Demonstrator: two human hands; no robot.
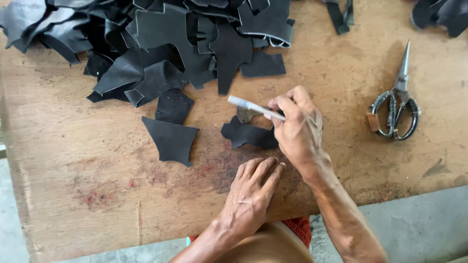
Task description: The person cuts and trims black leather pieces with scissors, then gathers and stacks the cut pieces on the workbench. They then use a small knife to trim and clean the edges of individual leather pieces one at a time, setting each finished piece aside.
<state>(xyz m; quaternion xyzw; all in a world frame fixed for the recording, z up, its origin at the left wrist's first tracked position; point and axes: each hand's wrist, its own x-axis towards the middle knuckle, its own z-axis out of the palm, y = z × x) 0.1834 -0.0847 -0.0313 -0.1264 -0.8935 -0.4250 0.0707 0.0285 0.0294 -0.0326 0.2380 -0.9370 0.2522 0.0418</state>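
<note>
A heap (161, 44) of black leather cut-outs covered the far left of the wooden bench (73, 160), well beyond the fingers. Nearer, two loose pieces lay apart from it: a rough dark scrap (173, 105) and, just below that, a smooth fan-shaped piece (171, 140), both well to the left of the fingers.

The left hand (251, 195) lay flat on the bench near its front edge, palm down, its fingers (261, 170) stretched out close together and holding nothing. Their tips pointed toward a small black leather piece (248, 135), which lay just beyond them without clearly touching. At the top of that piece sat a small greyish part (245, 115); what it was could not be told.

The right hand (297, 129) hovered over the right end of the leather piece, hiding that end. Its fingers (282, 104) were curled tight round a slim silver-white pen (251, 106), which ran out to the left from the fingertips, above the leather piece; the working tip was hidden under the hand.

Well to the right of the fingers, scissors (397, 102) lay closed on the bench, blades pointing away, with a brown tag by the handles. More black leather (438, 14) showed at the far right corner.
</note>
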